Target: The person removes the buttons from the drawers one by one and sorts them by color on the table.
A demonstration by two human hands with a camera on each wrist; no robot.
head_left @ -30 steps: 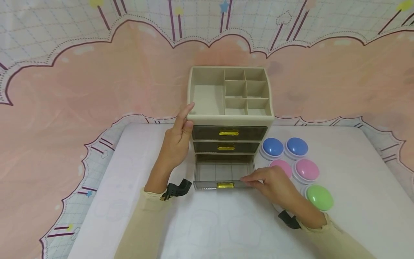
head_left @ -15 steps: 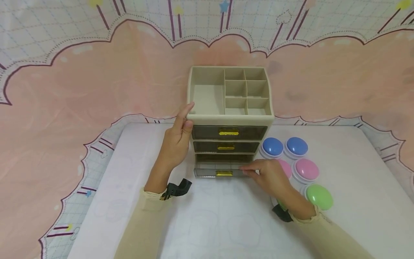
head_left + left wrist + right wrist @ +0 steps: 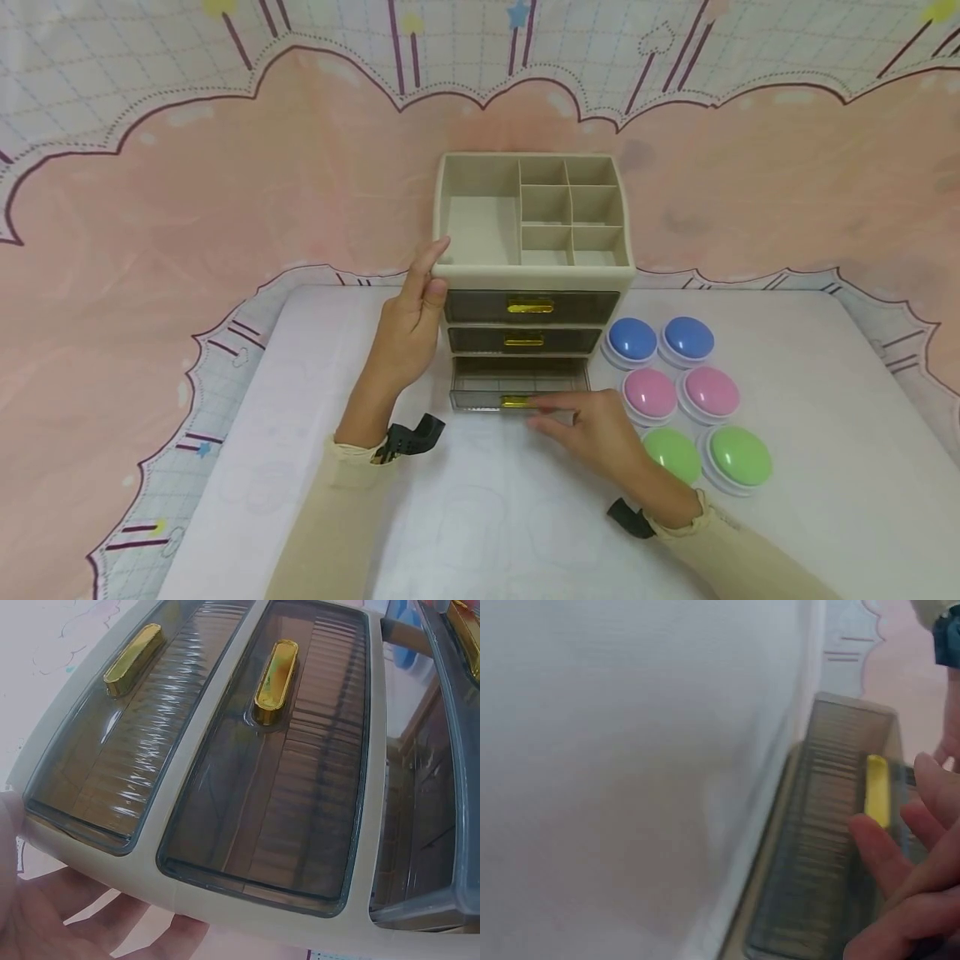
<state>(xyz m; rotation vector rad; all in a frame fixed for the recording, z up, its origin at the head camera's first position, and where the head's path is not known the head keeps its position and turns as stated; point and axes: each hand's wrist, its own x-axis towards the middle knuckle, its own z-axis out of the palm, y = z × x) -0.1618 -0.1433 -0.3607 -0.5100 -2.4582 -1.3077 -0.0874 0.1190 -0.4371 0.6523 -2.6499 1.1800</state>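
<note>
A beige drawer organizer (image 3: 534,272) stands on the white table, with open compartments on top and three smoky clear drawers with gold handles. Its bottom drawer (image 3: 480,402) is partly pulled out and looks empty; the upper two are closed. My left hand (image 3: 408,337) rests along the organizer's left side, thumb near the front edge, fingers stretched out. In the left wrist view those fingers (image 3: 112,922) lie against the side wall. My right hand (image 3: 600,429) is at the bottom drawer's front, its fingertips right at the gold handle (image 3: 877,791), thumb apart from the index finger.
Right of the organizer sit several round push lights with white bases: two blue (image 3: 689,339), two pink (image 3: 712,392), two green (image 3: 741,456). A patterned pink and white cloth (image 3: 337,183) covers the backdrop behind the white table (image 3: 480,517).
The bottom drawer has slid partway in. My right hand has moved left from the drawer's right front corner to its handle, uncovering a pink and a green light. My left hand stays put.
</note>
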